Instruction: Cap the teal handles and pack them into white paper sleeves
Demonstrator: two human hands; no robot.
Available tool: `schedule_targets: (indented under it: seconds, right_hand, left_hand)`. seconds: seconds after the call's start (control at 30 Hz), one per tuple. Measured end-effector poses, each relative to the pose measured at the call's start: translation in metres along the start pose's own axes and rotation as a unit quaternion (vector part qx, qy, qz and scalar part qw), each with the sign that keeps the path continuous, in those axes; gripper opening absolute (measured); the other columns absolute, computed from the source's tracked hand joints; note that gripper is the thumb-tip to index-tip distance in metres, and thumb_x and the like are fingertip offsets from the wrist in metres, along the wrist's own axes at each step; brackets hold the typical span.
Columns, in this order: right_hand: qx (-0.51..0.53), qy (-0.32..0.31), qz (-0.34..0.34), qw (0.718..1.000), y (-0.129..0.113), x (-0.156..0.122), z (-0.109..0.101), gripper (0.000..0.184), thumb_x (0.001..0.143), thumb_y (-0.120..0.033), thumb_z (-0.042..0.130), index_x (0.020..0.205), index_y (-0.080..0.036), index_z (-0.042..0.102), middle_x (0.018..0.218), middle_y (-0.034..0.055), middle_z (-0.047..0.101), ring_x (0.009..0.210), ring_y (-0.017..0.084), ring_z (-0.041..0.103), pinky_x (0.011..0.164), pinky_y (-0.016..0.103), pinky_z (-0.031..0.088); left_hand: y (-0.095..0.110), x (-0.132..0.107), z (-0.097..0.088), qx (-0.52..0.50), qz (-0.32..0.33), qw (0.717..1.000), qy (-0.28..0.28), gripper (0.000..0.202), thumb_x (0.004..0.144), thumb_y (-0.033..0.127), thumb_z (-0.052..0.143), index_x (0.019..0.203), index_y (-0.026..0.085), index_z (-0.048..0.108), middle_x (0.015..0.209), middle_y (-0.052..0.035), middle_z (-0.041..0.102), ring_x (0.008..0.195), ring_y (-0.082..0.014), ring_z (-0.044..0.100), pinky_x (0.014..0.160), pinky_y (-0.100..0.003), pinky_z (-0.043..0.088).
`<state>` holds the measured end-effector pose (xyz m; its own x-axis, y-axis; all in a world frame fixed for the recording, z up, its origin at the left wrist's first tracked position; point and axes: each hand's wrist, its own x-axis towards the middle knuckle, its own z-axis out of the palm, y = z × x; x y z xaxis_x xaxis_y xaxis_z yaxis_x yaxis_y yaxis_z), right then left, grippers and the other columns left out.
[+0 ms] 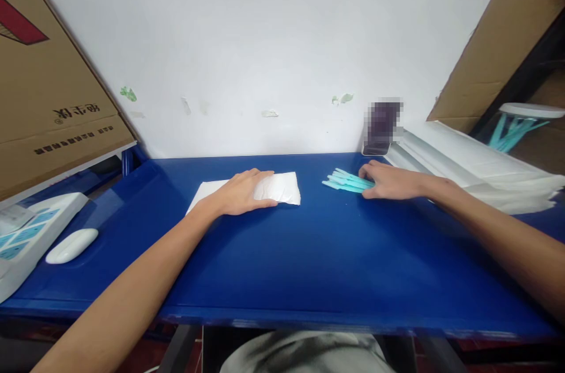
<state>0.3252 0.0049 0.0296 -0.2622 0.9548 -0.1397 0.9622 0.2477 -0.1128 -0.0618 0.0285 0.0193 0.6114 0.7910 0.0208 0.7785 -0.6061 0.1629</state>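
My left hand [244, 192] spans a flat white plastic packet [286, 187] lying on the blue table, its thumb along the near edge and its fingers over the far side. Another white sheet or part of the packet [207, 190] shows beyond my wrist. To the right, my right hand [387, 179] is closed around the ends of a bundle of thin turquoise sticks [346, 180]. The sticks point left and lie low over the tabletop; their gripped ends are hidden by the fingers.
Behind my right hand a phone-like object [382, 126], pixelated, leans against the white wall. White bags [477, 170] are stacked at right, near a white-rimmed tub [529, 111] with turquoise sticks. A power strip [42, 237] and white oval case [72, 246] sit left, below a cardboard box [53, 79].
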Motion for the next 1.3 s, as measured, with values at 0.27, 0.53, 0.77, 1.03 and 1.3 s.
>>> schedule_targets:
  seconds: [0.27,0.53,0.77,1.03,1.3]
  right_hand:
    - [-0.042,-0.015,-0.056,0.997,-0.014,-0.009,0.001,0.018,0.084,-0.035,0.049,0.087,-0.020,0.057,0.094,0.0111,0.063,0.079,0.024,0.062,0.072,0.037,0.049]
    - [-0.095,0.058,-0.055,0.992,-0.010,-0.008,0.020,0.022,0.093,-0.035,0.041,0.095,-0.019,0.056,0.104,0.0147,0.063,0.094,0.030,0.064,0.082,0.042,0.047]
    - [-0.113,0.074,-0.043,0.990,-0.017,-0.011,0.017,0.021,0.097,-0.035,0.037,0.102,-0.019,0.051,0.089,0.0110,0.068,0.074,0.026,0.064,0.061,0.034,0.039]
    - [-0.083,0.103,-0.034,0.991,-0.060,-0.018,0.017,0.015,0.094,-0.031,0.040,0.091,-0.023,0.053,0.079,0.0063,0.069,0.065,0.023,0.064,0.055,0.031,0.030]
    - [-0.173,0.115,-0.015,0.978,-0.072,-0.020,0.017,0.029,0.098,-0.045,0.042,0.089,-0.022,0.057,0.086,0.0078,0.073,0.073,0.026,0.069,0.053,0.032,0.018]
  left_hand:
    - [0.014,-0.002,-0.018,0.182,-0.004,0.965,0.189,0.071,0.087,0.064,0.063,0.142,0.022,0.046,0.122,-0.0155,0.056,0.104,-0.0344,0.061,0.091,-0.044,0.046]
    - [0.057,-0.006,-0.001,0.219,0.080,0.968,0.096,0.040,0.095,0.048,0.049,0.118,0.017,0.056,0.122,-0.0174,0.058,0.104,-0.0329,0.059,0.082,-0.043,0.050]
    - [0.038,-0.009,-0.009,0.102,0.115,0.987,0.050,0.080,0.089,0.072,0.050,0.153,0.026,0.037,0.161,-0.0153,0.034,0.148,-0.0393,0.027,0.117,-0.058,0.024]
    - [0.002,0.001,0.004,-0.003,0.045,0.999,-0.021,0.110,0.077,0.084,0.053,0.162,0.022,0.019,0.151,-0.0188,0.044,0.138,-0.0391,0.042,0.113,-0.053,0.030]
    - [0.038,-0.001,0.000,0.001,0.060,0.998,0.006,0.084,0.073,0.081,0.061,0.132,0.023,0.051,0.122,-0.0125,0.056,0.101,-0.0317,0.061,0.084,-0.042,0.048]
